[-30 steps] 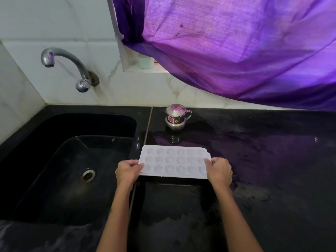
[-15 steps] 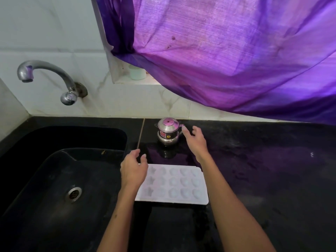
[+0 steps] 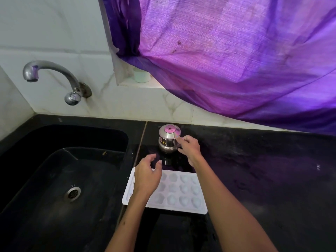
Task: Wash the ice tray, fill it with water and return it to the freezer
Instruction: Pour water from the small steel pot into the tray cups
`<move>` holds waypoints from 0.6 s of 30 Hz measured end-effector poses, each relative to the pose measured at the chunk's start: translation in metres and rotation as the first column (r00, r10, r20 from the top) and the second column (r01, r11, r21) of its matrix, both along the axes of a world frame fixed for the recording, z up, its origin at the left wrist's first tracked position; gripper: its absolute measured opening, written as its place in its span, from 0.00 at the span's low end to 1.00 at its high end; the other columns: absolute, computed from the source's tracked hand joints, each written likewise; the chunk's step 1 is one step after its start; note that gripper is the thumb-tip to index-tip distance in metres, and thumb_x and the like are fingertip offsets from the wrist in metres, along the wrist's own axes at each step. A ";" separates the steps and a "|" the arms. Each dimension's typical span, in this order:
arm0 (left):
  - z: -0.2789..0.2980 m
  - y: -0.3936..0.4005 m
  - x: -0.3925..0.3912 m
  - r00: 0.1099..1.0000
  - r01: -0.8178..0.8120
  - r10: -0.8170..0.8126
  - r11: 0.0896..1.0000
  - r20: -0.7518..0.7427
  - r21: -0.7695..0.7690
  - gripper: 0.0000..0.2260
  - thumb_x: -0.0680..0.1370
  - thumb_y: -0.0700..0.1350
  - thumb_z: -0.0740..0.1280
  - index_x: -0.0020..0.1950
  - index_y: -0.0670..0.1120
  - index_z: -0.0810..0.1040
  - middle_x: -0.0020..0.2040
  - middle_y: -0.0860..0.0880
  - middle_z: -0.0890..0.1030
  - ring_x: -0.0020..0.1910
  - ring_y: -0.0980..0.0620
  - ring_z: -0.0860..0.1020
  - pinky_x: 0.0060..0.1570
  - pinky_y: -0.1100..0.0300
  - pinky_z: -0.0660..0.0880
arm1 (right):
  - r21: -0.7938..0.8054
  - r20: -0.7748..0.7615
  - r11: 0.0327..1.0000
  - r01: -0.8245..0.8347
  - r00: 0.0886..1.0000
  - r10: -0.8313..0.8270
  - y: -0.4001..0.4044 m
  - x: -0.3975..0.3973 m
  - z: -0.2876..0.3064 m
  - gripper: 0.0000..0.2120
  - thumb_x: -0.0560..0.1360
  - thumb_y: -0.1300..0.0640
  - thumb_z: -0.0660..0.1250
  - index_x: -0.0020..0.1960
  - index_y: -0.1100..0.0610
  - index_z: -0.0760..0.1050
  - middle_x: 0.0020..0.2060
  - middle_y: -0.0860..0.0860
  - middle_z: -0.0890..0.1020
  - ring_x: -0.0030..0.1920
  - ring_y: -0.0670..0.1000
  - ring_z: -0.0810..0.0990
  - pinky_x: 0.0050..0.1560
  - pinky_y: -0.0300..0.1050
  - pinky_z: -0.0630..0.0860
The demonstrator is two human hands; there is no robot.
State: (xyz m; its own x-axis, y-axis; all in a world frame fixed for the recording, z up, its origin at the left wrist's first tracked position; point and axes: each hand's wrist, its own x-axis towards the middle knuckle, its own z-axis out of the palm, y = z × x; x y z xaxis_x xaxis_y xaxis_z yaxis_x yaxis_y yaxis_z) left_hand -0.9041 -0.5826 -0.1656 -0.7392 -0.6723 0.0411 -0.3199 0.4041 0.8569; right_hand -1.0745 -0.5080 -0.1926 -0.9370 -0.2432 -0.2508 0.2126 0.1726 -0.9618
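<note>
below us we see a black stone counter (image 3: pixel 263 179), glossy and smeared with wet patches, with a black sink (image 3: pixel 54 188) sunk into its left part. we find a round metal drain (image 3: pixel 73 194) in the sink's floor, and a curved metal tap (image 3: pixel 54 77) comes out of the white marble-look wall above it. a purple curtain (image 3: pixel 227 51) hangs across the upper right, bunched over a window ledge where a small pale cup (image 3: pixel 142 75) stands.

at the back of the counter we see a small steel pot (image 3: pixel 168 140) with a domed lid; what it holds we cannot tell. the white ice tray (image 3: pixel 181 191) lies flat on the counter just right of the sink, in front of the pot and apart from it, its moulded cells facing up; whether they hold water is unclear.

our right hand (image 3: pixel 189 148) reaches to the pot, fingers curled at its right side and touching it near the lid's edge; a firm grip does not show. our left hand (image 3: pixel 148 176) hovers over the tray's left end, fingers relaxed and spread, holding nothing.
</note>
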 end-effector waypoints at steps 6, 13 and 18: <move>-0.001 0.007 0.010 0.999 0.013 -0.012 1.000 -0.029 0.025 0.16 0.78 0.46 0.65 0.65 0.43 0.74 0.63 0.48 0.78 0.63 0.51 0.75 0.61 0.53 0.73 | -0.074 -0.039 0.997 0.035 0.999 -0.038 0.029 0.010 0.019 0.13 0.73 0.54 0.72 0.34 0.57 0.73 0.38 0.57 0.81 0.43 0.51 0.81 0.53 0.56 0.80; 0.000 0.048 0.010 0.984 0.147 -0.131 0.980 -0.117 0.133 0.19 0.78 0.46 0.66 0.69 0.46 0.70 0.66 0.50 0.74 0.65 0.53 0.72 0.62 0.58 0.71 | -0.068 -0.254 0.991 0.118 0.958 -0.131 0.098 0.050 0.081 0.14 0.72 0.50 0.72 0.34 0.57 0.75 0.38 0.58 0.83 0.44 0.52 0.84 0.49 0.53 0.82; -0.005 0.094 0.011 0.951 0.303 -0.281 0.930 -0.131 0.209 0.27 0.77 0.47 0.68 0.73 0.49 0.63 0.72 0.51 0.68 0.69 0.55 0.67 0.66 0.60 0.66 | 0.180 -0.348 0.952 0.248 0.921 -0.175 0.144 0.085 0.087 0.16 0.69 0.41 0.69 0.36 0.54 0.76 0.32 0.49 0.82 0.41 0.53 0.83 0.48 0.59 0.80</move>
State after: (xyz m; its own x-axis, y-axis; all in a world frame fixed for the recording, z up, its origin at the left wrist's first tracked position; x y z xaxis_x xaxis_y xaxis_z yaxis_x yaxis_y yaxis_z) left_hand -0.8927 -0.4887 -0.1705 -0.9042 -0.4272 -0.0041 -0.1276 0.2610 0.9569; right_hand -0.9899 -0.3635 -0.1056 -0.9987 -0.0047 0.0514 -0.0495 0.3694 -0.9279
